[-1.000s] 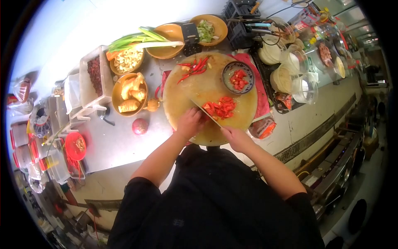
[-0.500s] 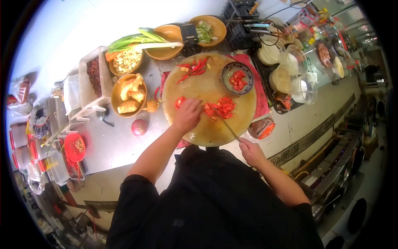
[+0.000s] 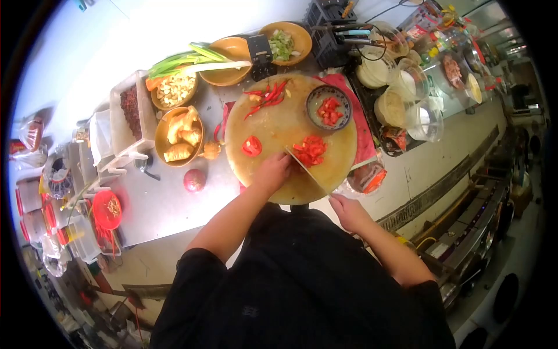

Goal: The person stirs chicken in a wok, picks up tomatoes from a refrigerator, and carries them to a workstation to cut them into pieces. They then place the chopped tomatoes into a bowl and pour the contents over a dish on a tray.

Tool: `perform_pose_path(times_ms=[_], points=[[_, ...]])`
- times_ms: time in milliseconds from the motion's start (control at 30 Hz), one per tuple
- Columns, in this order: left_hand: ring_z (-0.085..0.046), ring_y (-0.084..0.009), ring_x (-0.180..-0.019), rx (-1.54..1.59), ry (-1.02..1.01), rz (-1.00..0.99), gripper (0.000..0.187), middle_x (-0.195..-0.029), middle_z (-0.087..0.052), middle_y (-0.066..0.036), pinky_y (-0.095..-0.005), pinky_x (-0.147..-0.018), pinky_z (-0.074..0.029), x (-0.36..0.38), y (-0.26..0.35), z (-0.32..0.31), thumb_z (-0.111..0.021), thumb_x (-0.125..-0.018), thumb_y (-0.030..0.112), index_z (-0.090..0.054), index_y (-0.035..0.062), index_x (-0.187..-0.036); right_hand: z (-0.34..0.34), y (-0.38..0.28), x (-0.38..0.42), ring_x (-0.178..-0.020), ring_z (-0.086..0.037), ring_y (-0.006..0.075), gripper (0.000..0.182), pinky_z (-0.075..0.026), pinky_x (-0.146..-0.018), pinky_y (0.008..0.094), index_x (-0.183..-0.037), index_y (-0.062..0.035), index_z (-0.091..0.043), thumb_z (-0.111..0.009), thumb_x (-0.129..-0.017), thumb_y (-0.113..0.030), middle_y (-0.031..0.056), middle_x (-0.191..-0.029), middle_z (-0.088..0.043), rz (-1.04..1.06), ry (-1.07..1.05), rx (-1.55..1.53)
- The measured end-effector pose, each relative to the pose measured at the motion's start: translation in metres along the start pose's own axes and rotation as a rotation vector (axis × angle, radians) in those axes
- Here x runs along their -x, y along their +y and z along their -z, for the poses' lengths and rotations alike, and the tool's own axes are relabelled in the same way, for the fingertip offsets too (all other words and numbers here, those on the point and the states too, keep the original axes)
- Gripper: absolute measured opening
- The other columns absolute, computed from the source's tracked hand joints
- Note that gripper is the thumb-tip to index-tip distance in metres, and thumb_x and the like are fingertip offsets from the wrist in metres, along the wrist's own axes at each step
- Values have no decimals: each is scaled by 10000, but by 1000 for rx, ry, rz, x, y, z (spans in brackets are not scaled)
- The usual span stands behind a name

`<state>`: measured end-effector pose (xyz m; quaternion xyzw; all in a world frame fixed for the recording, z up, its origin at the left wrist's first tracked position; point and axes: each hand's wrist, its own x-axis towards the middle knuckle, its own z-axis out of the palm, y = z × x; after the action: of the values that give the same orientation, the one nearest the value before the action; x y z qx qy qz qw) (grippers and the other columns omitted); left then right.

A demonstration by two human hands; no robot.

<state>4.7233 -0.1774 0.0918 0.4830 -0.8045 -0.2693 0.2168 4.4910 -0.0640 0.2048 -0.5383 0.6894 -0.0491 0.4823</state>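
Note:
My right hand [image 3: 350, 213] is closed round the handle of a knife [image 3: 311, 174], whose blade slants across the round chopping board [image 3: 264, 129]. Near the blade's far end, my left hand [image 3: 274, 173] rests low over the board with its fingers curled; what they hold, if anything, is hidden. Chopped tomato [image 3: 310, 150] lies heaped just beyond the blade. A larger tomato piece [image 3: 251, 146] sits apart, to the left. Toward the back of the board are red chillies [image 3: 268, 98] and a patterned bowl [image 3: 313, 121] containing tomato pieces.
Left of the board are a bowl of ginger [image 3: 185, 129], a red onion [image 3: 195, 180] and a bowl of garlic [image 3: 175, 90]. Spring onions [image 3: 203, 58] lie across bowls at the back. Several clear tubs [image 3: 390, 110] stand to the right, beside a black rack [image 3: 328, 35].
My left hand has drawn back toward my body, uncovering the larger tomato piece. The knife has swung left, its tip now close to my left fingers, and the chopped tomato sits more tightly heaped.

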Motion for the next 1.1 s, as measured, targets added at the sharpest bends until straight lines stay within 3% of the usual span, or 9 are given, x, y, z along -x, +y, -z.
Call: perform_pose_path(times_ms=[167,233,400,533,600,733,900,1100], points=[[-618,-320,-872,-24,-37,50,191,-935,-614,-94,-431,-730,-516,7,0,-2,-627,-866,238,-631,99,-997,1,7,-29,-1041,-607,427,446,-482,-897,430,-1239,-43,-598,-446,-990,-381,264,-1084,-643,28,-39,4],[-619,-318,-862,3,-26,81,188,-933,-612,-96,-433,-725,-514,7,3,-3,-627,-868,239,-633,100,-995,4,0,-16,-1030,-608,430,444,-484,-890,435,-1238,-49,-600,-447,-987,-382,265,-1080,-643,76,35,-52],[-620,-318,-848,63,117,123,180,-915,-604,-108,-437,-704,-509,6,9,-11,-625,-873,240,-642,99,-983,-3,-1,-9,-1017,-613,427,436,-485,-887,433,-1226,-50,-604,-452,-987,-381,259,-1063,-651,16,-17,47],[-618,-327,-857,58,34,139,205,-936,-611,-110,-434,-716,-512,13,1,-13,-639,-853,230,-650,101,-1012,-1,-6,-33,-1028,-609,429,439,-481,-897,435,-1230,-53,-605,-454,-984,-385,253,-1070,-653,26,-72,25],[-617,-332,-863,45,65,31,229,-953,-619,-110,-431,-728,-515,8,-5,-14,-653,-830,220,-660,104,-1027,0,-4,-26,-1030,-609,428,440,-480,-898,435,-1223,-52,-609,-451,-984,-386,252,-1069,-654,66,-27,2],[-616,-333,-863,116,143,2,211,-950,-618,-107,-428,-732,-516,11,-4,-15,-658,-816,200,-661,95,-999,8,-11,3,-1021,-615,419,438,-482,-888,431,-1197,-45,-620,-443,-987,-386,248,-1065,-656,48,-25,27],[-620,-346,-846,58,63,135,183,-944,-623,-120,-444,-731,-514,11,0,-12,-661,-808,175,-649,73,-959,-6,-6,-33,-1029,-617,411,429,-481,-894,428,-1209,-57,-618,-443,-989,-382,247,-1078,-653,42,-39,35],[-619,-359,-849,164,127,276,167,-929,-619,-136,-456,-737,-512,15,11,-17,-651,-815,170,-655,74,-952,0,-16,-7,-1002,-622,413,442,-482,-879,436,-1186,-56,-626,-427,-991,-400,235,-1033,-666,91,-7,-31]])
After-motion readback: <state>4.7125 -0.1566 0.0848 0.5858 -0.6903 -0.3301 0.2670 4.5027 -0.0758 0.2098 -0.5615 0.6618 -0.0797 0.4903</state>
